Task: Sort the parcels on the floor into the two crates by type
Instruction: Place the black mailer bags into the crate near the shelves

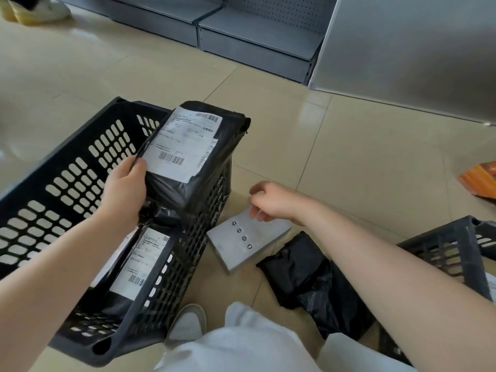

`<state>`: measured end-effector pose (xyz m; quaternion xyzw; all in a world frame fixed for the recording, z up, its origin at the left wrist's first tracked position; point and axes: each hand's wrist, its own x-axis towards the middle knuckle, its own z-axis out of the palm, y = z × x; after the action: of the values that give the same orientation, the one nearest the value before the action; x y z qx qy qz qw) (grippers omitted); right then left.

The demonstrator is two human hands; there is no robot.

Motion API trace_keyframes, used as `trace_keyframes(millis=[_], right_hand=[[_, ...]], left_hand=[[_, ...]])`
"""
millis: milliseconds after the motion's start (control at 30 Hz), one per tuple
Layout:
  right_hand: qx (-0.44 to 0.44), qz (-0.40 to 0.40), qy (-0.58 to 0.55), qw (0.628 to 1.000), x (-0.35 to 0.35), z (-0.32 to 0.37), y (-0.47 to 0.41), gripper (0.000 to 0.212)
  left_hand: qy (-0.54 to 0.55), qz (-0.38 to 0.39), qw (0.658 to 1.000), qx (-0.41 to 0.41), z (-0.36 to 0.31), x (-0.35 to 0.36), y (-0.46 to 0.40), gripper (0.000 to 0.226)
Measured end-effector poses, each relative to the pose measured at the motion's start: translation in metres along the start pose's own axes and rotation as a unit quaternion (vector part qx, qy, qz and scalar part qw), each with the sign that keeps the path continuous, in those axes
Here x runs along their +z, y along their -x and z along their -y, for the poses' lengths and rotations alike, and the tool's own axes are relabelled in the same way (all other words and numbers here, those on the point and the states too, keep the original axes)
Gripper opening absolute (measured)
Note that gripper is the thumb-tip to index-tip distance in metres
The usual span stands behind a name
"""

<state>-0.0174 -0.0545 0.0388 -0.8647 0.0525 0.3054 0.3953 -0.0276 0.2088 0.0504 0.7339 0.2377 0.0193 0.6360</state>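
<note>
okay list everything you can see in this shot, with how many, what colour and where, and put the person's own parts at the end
crates: 2, black plastic lattice; one at left, one at the right edge, only partly in view
bagged parcels: 3, black with white labels where visible; one held over the left crate, one lying inside it, one on the floor by the right crate
flat box: 1, grey, on the floor between the crates
orange packet: 1, at the right edge on the floor
shelving: grey metal, along the back
floor: beige tiles
shoe: 1, pale, bottom centre
hands: 2; left hand grips the held parcel, right hand reaches down to the flat box
</note>
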Motion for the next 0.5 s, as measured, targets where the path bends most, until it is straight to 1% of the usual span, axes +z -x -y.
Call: trace_keyframes(millis=[100,233,367,433,500], right_hand=[[-0.063,0.004,-0.017,0.998,0.031,0.026,0.000,0.048],[-0.138,-0.006,0.013,0.990,0.070,0.035,0.005,0.050],[-0.198,0.013,0.129,0.972,0.091,0.032,0.005,0.065],[-0.209,0.021,0.173,0.962,0.098,0.031,0.003,0.065],[-0.203,0.021,0.203,0.958,0.104,0.030,0.004,0.063]], left_hand=[[-0.006,-0.008,1.000,-0.013,0.012,-0.030,0.002,0.023],[-0.058,-0.013,0.998,-0.023,0.031,-0.063,0.010,0.023],[-0.085,-0.021,0.996,-0.035,0.050,-0.088,0.020,0.022],[-0.108,-0.019,0.994,-0.032,0.060,-0.096,0.022,0.020],[-0.117,-0.024,0.991,-0.052,0.070,-0.103,0.023,0.019]])
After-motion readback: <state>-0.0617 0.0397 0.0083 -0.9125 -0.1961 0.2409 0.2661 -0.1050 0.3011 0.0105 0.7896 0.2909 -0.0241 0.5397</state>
